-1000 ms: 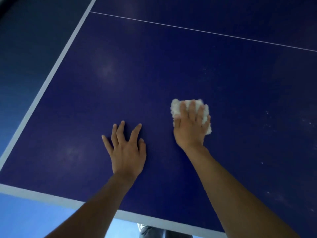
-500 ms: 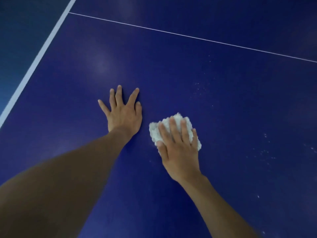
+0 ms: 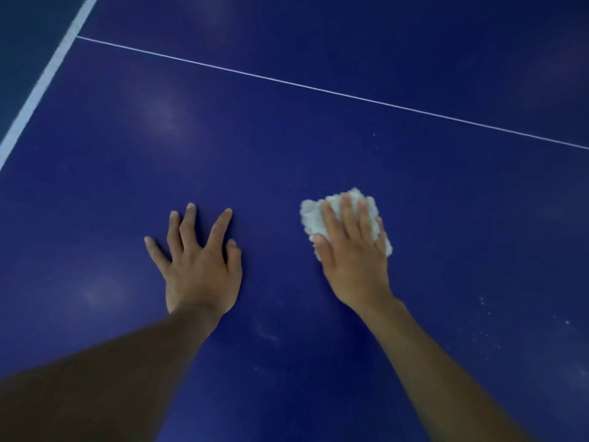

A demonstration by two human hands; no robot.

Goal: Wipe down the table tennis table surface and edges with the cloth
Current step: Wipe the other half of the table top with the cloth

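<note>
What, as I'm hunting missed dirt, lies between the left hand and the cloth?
Nothing: the head view shows only bare blue table between the left hand and the cloth, which are apart.

The dark blue worktop fills the frame, with a broad white edge band at upper left and a thin white line crossing the upper half. Right of centre a white cloth lies under the flat right hand; the left hand rests spread nearby. Pale specks dot the lower right.
</note>
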